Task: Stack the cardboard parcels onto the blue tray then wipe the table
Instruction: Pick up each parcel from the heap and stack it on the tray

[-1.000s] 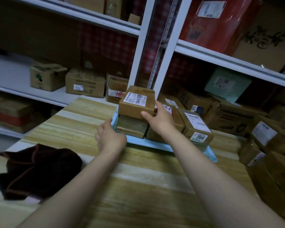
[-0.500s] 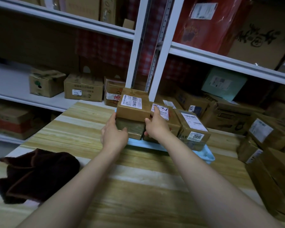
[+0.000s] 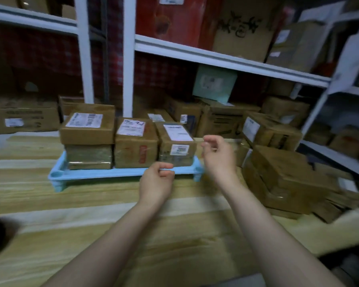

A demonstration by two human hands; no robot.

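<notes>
Near blue tray (image 3: 104, 175), left hand (image 3: 155, 181), right hand (image 3: 219, 156), relaxed

I'm facing white shelving (image 3: 216, 56): a red carton (image 3: 170, 17) is sitting on the upper shelf, a pale green box (image 3: 215, 83) is leaning below it, and a brown carton (image 3: 23, 114) is resting far left.

Single view, from camera on my head. Faces forward and down, across table (image 3: 91, 204) toward shelves (image 3: 216, 56) behind it. Wide angle: shelf lines bend near edges. Close range: left hand (image 3: 155, 183) and right hand (image 3: 218, 156) mid-frame, reaching in from bottom edge. Tray (image 3: 104, 172) just beyond hands, left of centre. Picture somewhat blurred.
</notes>
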